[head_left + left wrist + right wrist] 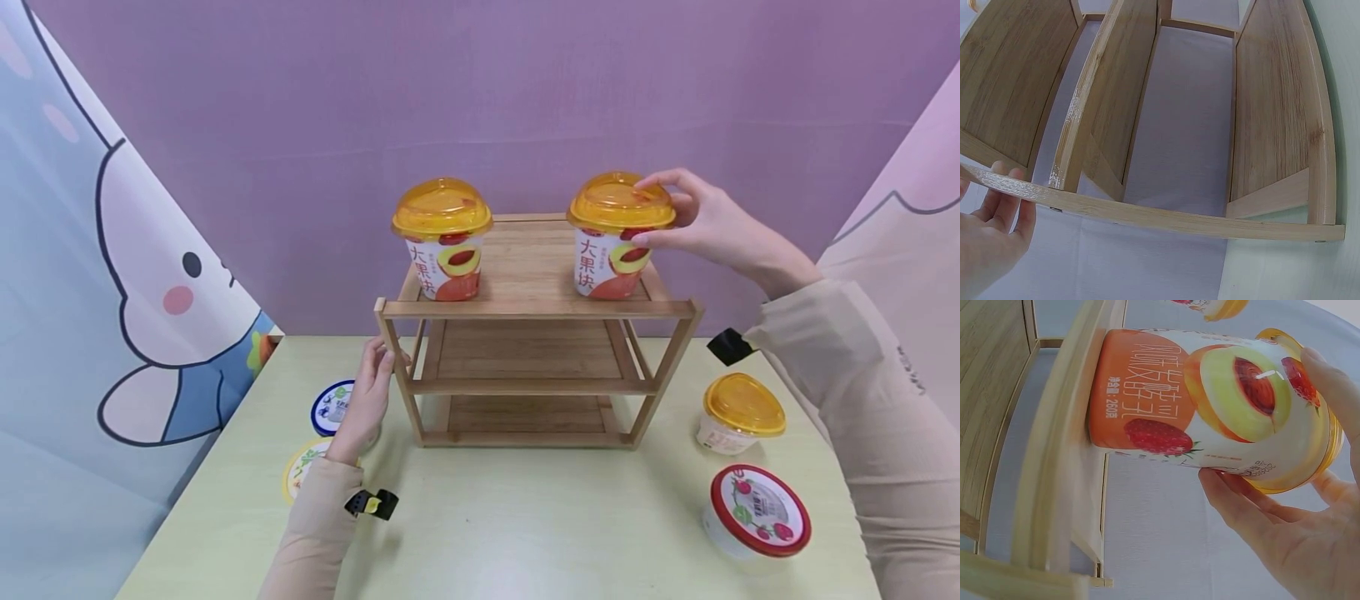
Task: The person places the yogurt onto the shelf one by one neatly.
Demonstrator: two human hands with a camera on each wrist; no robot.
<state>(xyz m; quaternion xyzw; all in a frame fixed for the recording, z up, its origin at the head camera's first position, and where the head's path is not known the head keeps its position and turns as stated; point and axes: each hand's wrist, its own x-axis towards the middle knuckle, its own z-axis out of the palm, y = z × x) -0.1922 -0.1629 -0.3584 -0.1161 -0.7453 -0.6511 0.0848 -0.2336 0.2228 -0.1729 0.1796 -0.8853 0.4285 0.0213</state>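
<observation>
In the head view a three-tier wooden shelf (pixel 532 308) stands on the table. My right hand (pixel 701 218) grips a yogurt cup (pixel 611 258) with a domed orange lid, at the right of the top tier. Seen from the right wrist, the cup (pixel 1210 400) has its base against the top board, and my thumb and fingers (pixel 1235 494) are around its lid end. A matching yogurt cup (pixel 447 258) stands at the left of that tier. My left hand (pixel 367 404) holds the shelf's left front post (pixel 1129 212), fingers curled behind it.
Right of the shelf are a small orange-lidded cup (pixel 738 412) and a red-lidded tub (pixel 757 512). To the left, a blue-lidded tub (pixel 327 408) and a yellow-lidded tub (pixel 298 468) are partly hidden by my left arm. A purple cloth (pixel 480 92) hangs behind the shelf.
</observation>
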